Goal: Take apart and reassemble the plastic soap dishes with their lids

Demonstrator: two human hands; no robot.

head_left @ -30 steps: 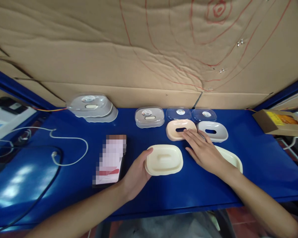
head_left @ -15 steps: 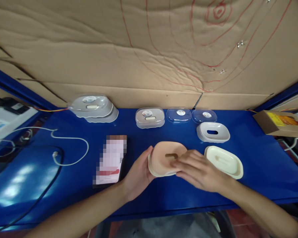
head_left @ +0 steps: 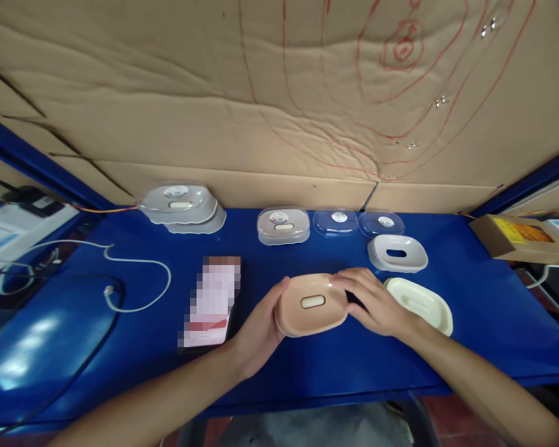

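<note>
A peach oval soap dish is held just above the front middle of the table. Through the slot in its floor shows a cream raised bar. My left hand grips its left end, thumb on the rim and fingers underneath. At the right end, my right hand has its fingers on the far rim and its thumb against the near right side. Right of that hand lies a cream oval tray, partly behind my forearm. Beyond it stands a white slotted dish.
Two clear lids lie at the back, near a lidded grey dish. Stacked grey dishes stand back left. A phone lies left of my hands, a white cable further left. A cardboard box sits at the right.
The peach dish now sits level, and the cream bar fills its slot, which was dark before. My right hand has shifted from over the dish to its right end.
</note>
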